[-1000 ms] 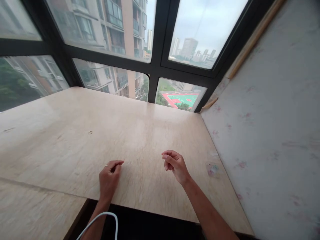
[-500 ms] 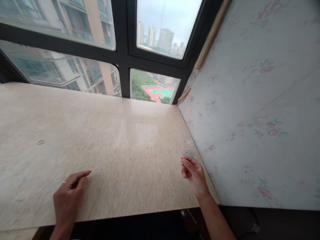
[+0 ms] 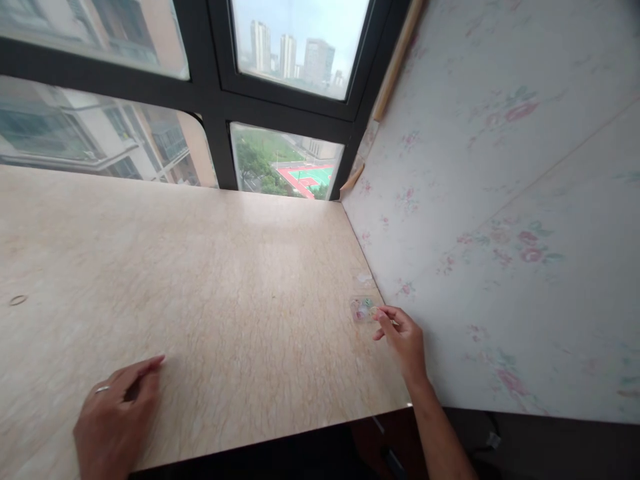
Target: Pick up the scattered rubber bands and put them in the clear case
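My right hand (image 3: pixel 400 337) is at the right end of a small clear plastic box (image 3: pixel 356 317) holding pink, green and yellowish bits. Its thumb and forefinger are pinched together at a pale yellowish loop at the box's edge; whether they grip it, I cannot tell. The box's clear lid (image 3: pixel 362 278) seems to lie raised behind it. On the counter's left side rests my left hand (image 3: pixel 120 407), wearing a silver ring, its forefinger stretched forward and a gap beside the thumb. It holds nothing. Farther left lies a thin golden ring-shaped loop (image 3: pixel 18 301).
The beige marbled counter (image 3: pixel 240 320) ends at a front edge above a dark space. A wall with flowered paper (image 3: pixel 500 280) borders it on the right. Dark window frames (image 3: pixel 280 103) stand behind, and a tiny dark speck lies mid-counter.
The view has turned right, so the golden loop sits farther left. My right hand has moved right relative to the box, showing more of its contents. My left hand looks unchanged in shape.
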`<state>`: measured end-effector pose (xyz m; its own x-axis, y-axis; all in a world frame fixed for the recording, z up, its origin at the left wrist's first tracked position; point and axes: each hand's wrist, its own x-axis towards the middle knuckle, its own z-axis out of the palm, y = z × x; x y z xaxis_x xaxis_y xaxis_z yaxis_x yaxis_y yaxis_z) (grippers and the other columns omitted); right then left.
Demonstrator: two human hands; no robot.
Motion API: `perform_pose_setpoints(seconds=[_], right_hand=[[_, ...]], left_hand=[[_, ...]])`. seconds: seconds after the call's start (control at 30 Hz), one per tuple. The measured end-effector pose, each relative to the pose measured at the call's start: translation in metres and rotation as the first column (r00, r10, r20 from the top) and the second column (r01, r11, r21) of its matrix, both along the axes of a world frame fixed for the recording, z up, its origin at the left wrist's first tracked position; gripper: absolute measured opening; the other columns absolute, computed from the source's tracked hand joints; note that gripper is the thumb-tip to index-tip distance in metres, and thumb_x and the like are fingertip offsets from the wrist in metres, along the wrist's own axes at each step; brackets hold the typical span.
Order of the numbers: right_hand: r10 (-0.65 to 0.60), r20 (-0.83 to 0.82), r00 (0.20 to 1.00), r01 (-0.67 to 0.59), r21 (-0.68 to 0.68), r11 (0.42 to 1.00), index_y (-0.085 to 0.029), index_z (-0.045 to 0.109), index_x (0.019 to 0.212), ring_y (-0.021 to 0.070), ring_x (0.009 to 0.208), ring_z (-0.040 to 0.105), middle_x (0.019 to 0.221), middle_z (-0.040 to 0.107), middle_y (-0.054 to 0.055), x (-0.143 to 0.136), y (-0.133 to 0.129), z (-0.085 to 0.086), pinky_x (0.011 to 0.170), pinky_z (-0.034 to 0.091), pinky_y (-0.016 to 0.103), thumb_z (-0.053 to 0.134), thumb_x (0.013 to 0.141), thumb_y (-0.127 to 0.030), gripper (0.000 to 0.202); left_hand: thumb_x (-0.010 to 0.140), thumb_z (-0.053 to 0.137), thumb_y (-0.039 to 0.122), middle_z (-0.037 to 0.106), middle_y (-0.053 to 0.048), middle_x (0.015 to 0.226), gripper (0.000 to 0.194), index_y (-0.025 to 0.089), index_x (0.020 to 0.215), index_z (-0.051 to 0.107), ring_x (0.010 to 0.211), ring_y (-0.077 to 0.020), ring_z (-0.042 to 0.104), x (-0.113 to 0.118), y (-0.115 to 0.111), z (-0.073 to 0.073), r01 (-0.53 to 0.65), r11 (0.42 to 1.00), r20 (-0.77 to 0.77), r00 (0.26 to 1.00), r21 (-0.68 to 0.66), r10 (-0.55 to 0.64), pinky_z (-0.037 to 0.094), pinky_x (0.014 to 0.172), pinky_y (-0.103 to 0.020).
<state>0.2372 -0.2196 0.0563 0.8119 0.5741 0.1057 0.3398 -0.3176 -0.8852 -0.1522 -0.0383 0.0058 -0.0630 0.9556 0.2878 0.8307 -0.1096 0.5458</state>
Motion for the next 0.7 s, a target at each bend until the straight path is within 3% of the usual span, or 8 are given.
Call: perform_pose_setpoints(seconds=[0.13, 0.3, 0.43, 0.53, 0.63, 0.7], right_hand=[[-0.037, 0.201, 0.979, 0.069, -0.152, 0.986, -0.016, 0.068, 0.098, 0.0134, 0.042, 0.058, 0.079, 0.071, 0.006, 0.011, -0.002, -0.010, 0.048, 0.045, 0.027, 0.053, 0.084, -0.046, 0.036], [-0.064, 0.183, 0.981, 0.092, -0.147, 0.985, -0.015, 0.068, 0.102, 0.0144, 0.047, 0.056, 0.074, 0.068, 0.006, 0.006, -0.010, -0.017, 0.046, 0.044, 0.026, 0.051, 0.084, -0.045, 0.038], [0.014, 0.114, 0.993, 0.000, -0.119, 0.993, -0.016, 0.069, 0.102, 0.0162, 0.051, 0.059, 0.073, 0.069, 0.006, -0.011, -0.015, -0.026, 0.046, 0.046, 0.026, 0.053, 0.084, -0.048, 0.039], [0.126, 0.060, 0.990, -0.118, -0.125, 0.985, -0.017, 0.070, 0.103, 0.0189, 0.056, 0.063, 0.075, 0.071, 0.007, -0.027, -0.018, -0.035, 0.046, 0.048, 0.027, 0.052, 0.086, -0.051, 0.043], [0.198, 0.069, 0.978, -0.187, -0.147, 0.971, -0.016, 0.071, 0.103, 0.0221, 0.068, 0.069, 0.080, 0.073, 0.009, -0.038, -0.020, -0.044, 0.059, 0.054, 0.029, 0.050, 0.086, -0.054, 0.047], [0.214, 0.096, 0.972, -0.195, -0.176, 0.965, -0.015, 0.072, 0.103, 0.0234, 0.073, 0.070, 0.079, 0.074, 0.009, -0.039, -0.023, -0.049, 0.067, 0.055, 0.030, 0.049, 0.086, -0.056, 0.050]], left_hand=[[0.075, 0.051, 0.040, 0.069, 0.011, 0.089, 0.015, 0.038, 0.080, 0.065, 0.093, -0.0228, 0.062, 0.001, 0.000, 0.003, -0.023, 0.999, 0.009, 1.000, -0.048, 0.023, 0.050, 0.089, -0.042], [0.073, 0.052, 0.039, 0.070, 0.010, 0.089, 0.015, 0.037, 0.078, 0.066, 0.093, -0.0233, 0.063, 0.004, -0.001, 0.008, -0.018, 0.997, 0.048, 0.999, -0.070, 0.021, 0.049, 0.091, -0.043], [0.063, 0.055, 0.038, 0.072, 0.010, 0.088, 0.019, 0.035, 0.074, 0.070, 0.092, -0.0227, 0.065, -0.002, 0.008, 0.011, -0.032, 0.981, 0.139, 0.988, -0.192, 0.059, 0.049, 0.092, -0.041], [0.059, 0.058, 0.039, 0.072, 0.010, 0.085, 0.025, 0.033, 0.080, 0.071, 0.080, -0.0200, 0.066, -0.014, 0.022, 0.016, -0.045, 0.957, 0.182, 0.978, -0.287, 0.101, 0.054, 0.079, -0.034], [0.061, 0.059, 0.041, 0.072, 0.004, 0.082, 0.034, 0.027, 0.090, 0.070, 0.070, -0.0200, 0.066, -0.032, 0.040, 0.024, -0.032, 0.947, 0.227, 0.968, -0.320, 0.110, 0.054, 0.062, -0.029], [0.065, 0.057, 0.043, 0.072, -0.003, 0.087, 0.039, 0.022, 0.096, 0.068, 0.074, -0.0219, 0.067, -0.046, 0.055, 0.029, 0.002, 0.957, 0.259, 0.963, -0.289, 0.076, 0.054, 0.061, -0.028]])
